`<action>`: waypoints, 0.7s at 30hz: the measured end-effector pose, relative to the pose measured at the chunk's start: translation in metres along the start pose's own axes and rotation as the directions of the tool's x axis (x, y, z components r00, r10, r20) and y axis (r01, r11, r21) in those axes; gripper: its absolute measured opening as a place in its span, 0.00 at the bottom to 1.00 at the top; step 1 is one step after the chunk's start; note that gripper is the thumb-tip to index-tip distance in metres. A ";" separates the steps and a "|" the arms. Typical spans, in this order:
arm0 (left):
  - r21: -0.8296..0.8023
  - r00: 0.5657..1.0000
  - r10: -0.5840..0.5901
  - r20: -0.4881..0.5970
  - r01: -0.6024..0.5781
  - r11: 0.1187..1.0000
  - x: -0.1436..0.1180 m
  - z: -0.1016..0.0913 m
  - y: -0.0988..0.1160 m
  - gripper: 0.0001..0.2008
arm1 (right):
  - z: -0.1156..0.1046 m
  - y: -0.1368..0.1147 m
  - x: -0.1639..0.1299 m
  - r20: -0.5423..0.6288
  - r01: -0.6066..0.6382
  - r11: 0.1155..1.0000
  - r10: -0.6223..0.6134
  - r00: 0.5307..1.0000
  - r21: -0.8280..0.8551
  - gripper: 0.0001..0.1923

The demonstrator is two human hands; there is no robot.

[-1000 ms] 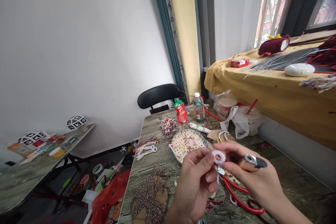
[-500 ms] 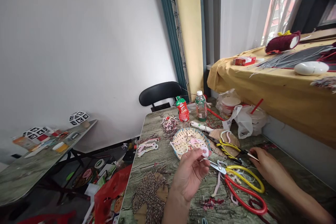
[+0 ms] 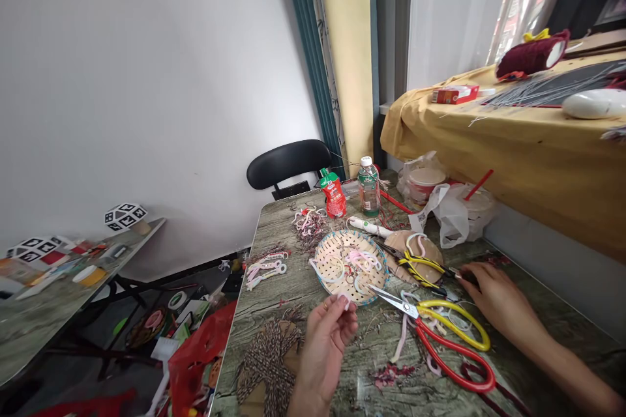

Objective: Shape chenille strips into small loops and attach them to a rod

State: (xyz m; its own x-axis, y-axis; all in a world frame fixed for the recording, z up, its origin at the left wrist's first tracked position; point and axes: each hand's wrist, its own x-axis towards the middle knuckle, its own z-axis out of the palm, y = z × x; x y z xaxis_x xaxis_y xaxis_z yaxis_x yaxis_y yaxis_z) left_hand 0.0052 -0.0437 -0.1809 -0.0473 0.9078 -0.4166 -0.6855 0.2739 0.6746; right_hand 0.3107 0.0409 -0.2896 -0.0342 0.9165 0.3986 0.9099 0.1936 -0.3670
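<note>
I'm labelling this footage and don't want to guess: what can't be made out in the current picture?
All in the head view:
Pink piece: mostly hidden by the left hand.
Right hand: its back hides the palm, so its grip is unclear.
Yarn-wrapped card: cut off by the bottom edge.
White oval thing: cut off by the right edge.
Red pouch: print too small.
</note>
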 end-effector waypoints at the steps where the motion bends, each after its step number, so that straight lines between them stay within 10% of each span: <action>1: 0.004 1.000 0.006 -0.011 -0.006 1.000 0.001 -0.001 -0.001 0.06 | -0.004 -0.012 0.002 -0.003 0.020 1.000 -0.020 1.000 -0.004 0.18; 10: -0.021 0.991 0.060 -0.116 -0.063 0.998 0.005 -0.014 -0.003 0.12 | -0.002 -0.132 0.000 0.252 0.303 0.950 -0.311 0.916 0.073 0.11; 16: -0.006 0.983 0.100 -0.152 -0.102 0.995 0.008 -0.020 0.003 0.12 | 0.005 -0.122 0.001 0.284 0.300 0.949 -0.315 0.905 0.096 0.12; 21: 0.026 0.973 0.163 -0.162 -0.161 0.987 0.012 -0.022 0.005 0.09 | -0.004 -0.086 0.026 0.180 0.036 0.999 -0.032 0.983 -0.023 0.21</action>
State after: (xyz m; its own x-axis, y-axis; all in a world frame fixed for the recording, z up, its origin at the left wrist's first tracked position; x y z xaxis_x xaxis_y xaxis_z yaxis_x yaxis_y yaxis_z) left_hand -0.0148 -0.0386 -0.1953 -0.2754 0.8767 -0.3944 -0.6495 0.1328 0.7487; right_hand 0.2331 0.0461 -0.2439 -0.1372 0.9580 0.2518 0.9171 0.2189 -0.3331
